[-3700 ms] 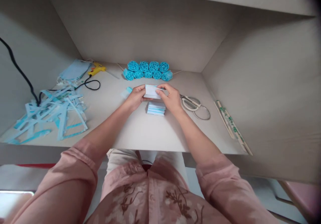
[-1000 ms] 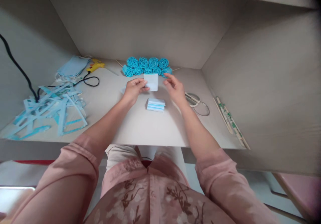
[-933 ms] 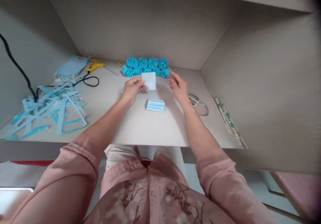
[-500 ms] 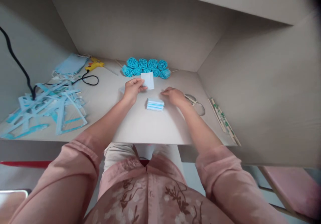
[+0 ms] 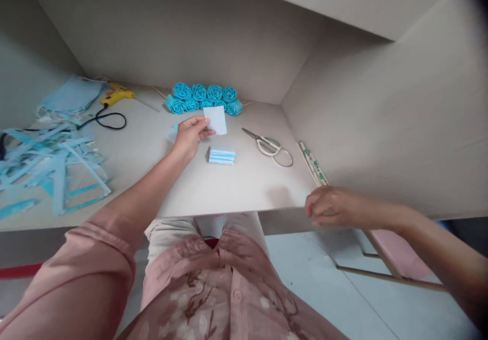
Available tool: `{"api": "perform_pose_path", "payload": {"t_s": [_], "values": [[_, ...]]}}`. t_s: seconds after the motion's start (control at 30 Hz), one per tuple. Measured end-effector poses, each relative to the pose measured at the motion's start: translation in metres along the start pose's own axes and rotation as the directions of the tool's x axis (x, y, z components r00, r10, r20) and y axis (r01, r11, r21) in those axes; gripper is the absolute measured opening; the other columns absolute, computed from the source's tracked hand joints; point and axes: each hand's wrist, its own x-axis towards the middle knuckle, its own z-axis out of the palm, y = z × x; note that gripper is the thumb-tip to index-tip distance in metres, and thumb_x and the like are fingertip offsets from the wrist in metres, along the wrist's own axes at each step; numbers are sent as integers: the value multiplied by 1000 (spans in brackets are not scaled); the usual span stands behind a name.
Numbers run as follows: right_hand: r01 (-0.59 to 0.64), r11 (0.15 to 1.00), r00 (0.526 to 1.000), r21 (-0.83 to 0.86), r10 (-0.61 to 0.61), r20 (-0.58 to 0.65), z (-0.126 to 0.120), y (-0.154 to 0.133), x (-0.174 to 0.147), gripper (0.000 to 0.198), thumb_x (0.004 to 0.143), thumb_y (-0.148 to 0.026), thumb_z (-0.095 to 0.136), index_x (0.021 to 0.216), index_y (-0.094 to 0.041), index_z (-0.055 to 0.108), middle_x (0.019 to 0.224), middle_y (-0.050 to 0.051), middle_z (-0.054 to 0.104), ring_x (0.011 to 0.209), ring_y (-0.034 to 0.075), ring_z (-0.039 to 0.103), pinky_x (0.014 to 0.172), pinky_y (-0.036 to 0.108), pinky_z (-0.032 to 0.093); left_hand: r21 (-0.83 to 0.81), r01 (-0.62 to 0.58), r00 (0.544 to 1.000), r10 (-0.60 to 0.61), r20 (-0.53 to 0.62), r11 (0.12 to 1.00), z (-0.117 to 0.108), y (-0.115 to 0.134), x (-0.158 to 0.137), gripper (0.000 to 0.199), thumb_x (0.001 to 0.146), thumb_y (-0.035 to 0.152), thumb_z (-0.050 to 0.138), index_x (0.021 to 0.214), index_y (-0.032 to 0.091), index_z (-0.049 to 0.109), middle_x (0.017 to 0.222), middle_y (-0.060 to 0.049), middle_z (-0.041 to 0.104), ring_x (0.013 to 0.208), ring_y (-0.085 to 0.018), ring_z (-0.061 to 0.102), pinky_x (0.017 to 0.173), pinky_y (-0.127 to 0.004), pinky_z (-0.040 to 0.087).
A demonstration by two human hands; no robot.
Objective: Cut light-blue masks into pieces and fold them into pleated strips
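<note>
My left hand (image 5: 191, 135) pinches a pale blue-white square of fabric (image 5: 215, 120) upright between thumb and fingers, above the tabletop. Below it lies a small stack of folded blue and white pieces (image 5: 221, 156). At the table's front right, my right hand (image 5: 328, 207) has its fingers curled in over the near ends of thin wooden sticks in green-printed paper sleeves (image 5: 312, 163). Its fingertips are hidden, so a hold on the sticks cannot be confirmed. Scissors (image 5: 268, 146) with cream handles lie between the stack and the sticks.
Blue rolled fabric roses (image 5: 199, 93) line the back. On the left are a yellow glue gun (image 5: 117, 94) with its black cord, a pile of face masks (image 5: 72, 95) and a heap of blue cut strips (image 5: 59, 164). Panels enclose the table's back and sides.
My right hand has left the spot beside the folded stack and moved right and toward me, over the sticks, uncovering the scissors. My left hand still holds the square. The view has shifted right.
</note>
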Motion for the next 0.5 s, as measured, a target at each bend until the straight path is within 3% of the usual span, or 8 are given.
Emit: {"api": "perform_pose_path", "payload": {"t_s": [0.03,0.07,0.13,0.23,0.33,0.43,0.5], "values": [[39,998,997,41,-42,68,-3,-3,-4,27,84,-42,57,94,-28,78,113,5,72,106,25,67,90,37,53,1,7,1000,-7,15,1000,2,1,-2,24,62,24,80,73,13,62,62,3,60,60,-8,60,66,-24,57],[58,996,994,74,-64,92,-5,-6,-4,37,84,-40,60,117,-30,71,129,4,65,121,27,60,100,39,49,1,14,999,-14,31,1000,3,1,-4,24,62,24,81,73,13,63,62,3,60,60,-8,60,66,-24,57],[69,990,998,127,-70,7,-8,-7,9,67,82,-41,64,146,-35,45,150,3,48,137,30,45,111,44,40,3,24,998,-24,62,1000,6,2,-7,24,62,24,81,72,13,63,62,3,60,60,-9,61,65,-25,57],[134,956,955,262,-54,-291,-10,-9,51,80,84,-46,63,154,-39,23,156,4,38,138,29,44,111,49,40,12,14,995,-15,98,1000,7,1,-8,25,61,26,82,71,12,64,63,2,62,60,-10,62,64,-25,57],[300,870,805,391,-10,-593,-15,-18,111,85,84,-48,64,155,-38,18,154,7,40,136,28,45,108,50,42,32,-4,992,0,123,999,6,1,-8,28,59,30,84,71,12,65,64,2,62,61,-10,62,64,-25,57],[442,754,724,485,18,-689,-23,-30,170,98,76,-55,69,156,-31,17,153,13,41,135,29,45,105,50,43,56,-8,990,0,143,998,6,1,-9,32,57,34,85,71,12,66,66,2,63,62,-10,62,64,-25,57],[508,653,727,562,26,-687,-31,-37,202,105,72,-58,72,156,-26,17,152,15,41,135,29,46,106,48,43,55,-6,988,-3,157,998,5,-1,-9,36,55,37,87,72,12,67,68,1,65,62,-10,63,64,-25,57]]}}
